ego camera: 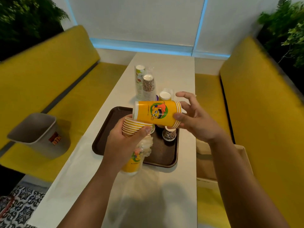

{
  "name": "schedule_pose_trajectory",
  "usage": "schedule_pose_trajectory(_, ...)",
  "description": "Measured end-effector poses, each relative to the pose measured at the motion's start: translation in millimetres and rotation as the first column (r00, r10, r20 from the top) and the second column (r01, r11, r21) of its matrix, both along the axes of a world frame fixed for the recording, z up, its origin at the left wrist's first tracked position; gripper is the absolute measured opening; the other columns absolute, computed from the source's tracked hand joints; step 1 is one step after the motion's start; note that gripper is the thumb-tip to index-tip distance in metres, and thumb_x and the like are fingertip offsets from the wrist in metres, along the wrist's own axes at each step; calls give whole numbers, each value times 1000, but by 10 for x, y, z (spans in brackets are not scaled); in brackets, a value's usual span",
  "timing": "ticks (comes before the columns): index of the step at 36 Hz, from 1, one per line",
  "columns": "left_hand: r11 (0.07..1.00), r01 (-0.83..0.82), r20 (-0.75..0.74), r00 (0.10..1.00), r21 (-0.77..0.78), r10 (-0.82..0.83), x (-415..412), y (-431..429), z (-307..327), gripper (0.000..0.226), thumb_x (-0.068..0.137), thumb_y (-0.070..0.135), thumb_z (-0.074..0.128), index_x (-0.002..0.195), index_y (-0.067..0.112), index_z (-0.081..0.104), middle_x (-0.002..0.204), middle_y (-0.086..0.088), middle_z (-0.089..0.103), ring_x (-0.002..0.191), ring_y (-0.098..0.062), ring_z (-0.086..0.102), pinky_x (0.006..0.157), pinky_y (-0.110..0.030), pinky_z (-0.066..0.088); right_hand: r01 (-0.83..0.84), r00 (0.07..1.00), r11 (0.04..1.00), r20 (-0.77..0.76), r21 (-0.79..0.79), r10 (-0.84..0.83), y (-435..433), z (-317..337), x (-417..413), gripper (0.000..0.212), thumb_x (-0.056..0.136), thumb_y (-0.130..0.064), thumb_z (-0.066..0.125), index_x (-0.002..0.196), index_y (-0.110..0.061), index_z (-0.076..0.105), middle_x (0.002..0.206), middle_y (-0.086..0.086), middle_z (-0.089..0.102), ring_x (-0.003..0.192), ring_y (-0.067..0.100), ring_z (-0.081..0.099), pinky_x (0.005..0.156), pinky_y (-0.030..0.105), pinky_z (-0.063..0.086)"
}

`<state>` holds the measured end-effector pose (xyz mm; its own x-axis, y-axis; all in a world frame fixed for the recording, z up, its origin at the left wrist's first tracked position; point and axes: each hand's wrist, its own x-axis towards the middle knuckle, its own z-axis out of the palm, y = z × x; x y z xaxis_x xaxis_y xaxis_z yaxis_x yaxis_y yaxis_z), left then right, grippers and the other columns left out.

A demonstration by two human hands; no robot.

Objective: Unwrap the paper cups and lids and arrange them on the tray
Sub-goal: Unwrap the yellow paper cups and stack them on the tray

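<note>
My left hand (122, 143) grips a stack of yellow paper cups (131, 129) with its clear plastic wrap (145, 146) pushed down and bunched below the rims. My right hand (191, 118) pinches a short stack of yellow cups with a bear print (156, 113), held sideways above the brown tray (164, 155). On the tray stands a leopard-print cup (169, 134). Behind the tray stand two wrapped cup stacks, a tall one (139, 79) and a leopard-print one (148, 87), plus a yellow cup stack (165, 96).
The white table (79, 183) runs between two yellow benches (49, 71). A grey bin (37, 130) sits on the left bench. A brown paper bag (207, 163) lies right of the tray. Plants flank both upper corners.
</note>
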<state>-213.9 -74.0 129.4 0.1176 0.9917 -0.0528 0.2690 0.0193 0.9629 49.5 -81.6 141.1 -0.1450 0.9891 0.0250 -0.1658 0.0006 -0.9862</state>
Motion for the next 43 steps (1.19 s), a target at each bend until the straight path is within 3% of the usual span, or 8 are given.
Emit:
schedule_pose_trajectory(4, 998, -66, -6, 998, 3, 66, -119, 186, -2, 81, 59, 83, 78, 129, 45, 60, 110, 17, 71, 101, -9, 71, 84, -37, 63, -82, 996, 996, 44, -38, 84, 73, -115, -141, 90, 84, -8, 79, 159, -27, 33, 144, 19, 56, 128, 41, 62, 98, 50, 57)
schedule_pose_trajectory(9, 998, -59, 2, 998, -12, 59, -182, 402, -26, 83, 61, 79, 80, 133, 44, 59, 114, 15, 69, 106, -14, 70, 88, -40, 63, -49, 950, 997, 305, -64, 66, 255, -273, -413, 80, 82, -20, 84, 152, -26, 45, 137, 1, 66, 127, 27, 65, 108, 52, 54)
schedule_pose_trajectory(14, 999, -23, 3, 1000, -30, 23, -271, 605, -88, 83, 63, 80, 78, 136, 44, 58, 118, 14, 69, 108, -16, 69, 85, -37, 62, 265, 921, 962, 280, 62, -272, 488, -372, -567, 70, 75, -16, 83, 137, -30, 55, 123, -3, 72, 115, 22, 70, 100, 48, 59)
schedule_pose_trajectory(19, 999, -18, 15, 1000, -46, 19, -359, 717, -163, 78, 62, 70, 74, 134, 44, 58, 114, 18, 67, 104, -12, 67, 80, -30, 59, 624, 768, 767, 61, 146, -637, 803, -374, -572, 73, 75, -27, 89, 138, -20, 52, 124, 5, 71, 114, 24, 71, 95, 46, 60)
schedule_pose_trajectory(24, 997, -5, 45, 999, -74, 8, -448, 789, -163, 77, 63, 65, 75, 135, 44, 57, 112, 20, 66, 102, -12, 68, 82, -32, 62, 772, 589, 590, 83, 236, -804, 1148, -336, -507, 76, 84, -23, 89, 146, -21, 46, 130, -3, 67, 114, 8, 68, 95, 28, 59)
schedule_pose_trajectory(33, 998, 22, 56, 998, -60, -19, -436, 938, -91, 67, 67, 61, 76, 129, 46, 57, 105, 21, 68, 91, 6, 68, 59, -9, 53, 738, 520, 640, 423, 214, -742, 1553, -739, -453, 84, 81, -38, 90, 148, -28, 39, 138, -4, 62, 118, 14, 62, 95, 33, 54)
schedule_pose_trajectory(39, 995, 50, 30, 998, -82, -48, -411, 1008, -132, 79, 61, 70, 73, 135, 46, 56, 112, 19, 67, 99, -6, 67, 66, -14, 54, 723, 488, 690, 676, 41, -552, 1551, -1041, -465, 91, 79, -37, 91, 148, -22, 35, 141, 6, 60, 126, 29, 62, 103, 49, 55)
schedule_pose_trajectory(43, 989, 95, -15, 995, -116, -98, -408, 1035, -187, 85, 57, 73, 76, 135, 44, 57, 112, 18, 67, 101, -9, 68, 75, -21, 55, 775, 326, 605, 706, 181, -629, 1405, -1003, -558, 95, 80, -36, 89, 156, -18, 34, 158, 9, 42, 148, 30, 36, 121, 46, 35)
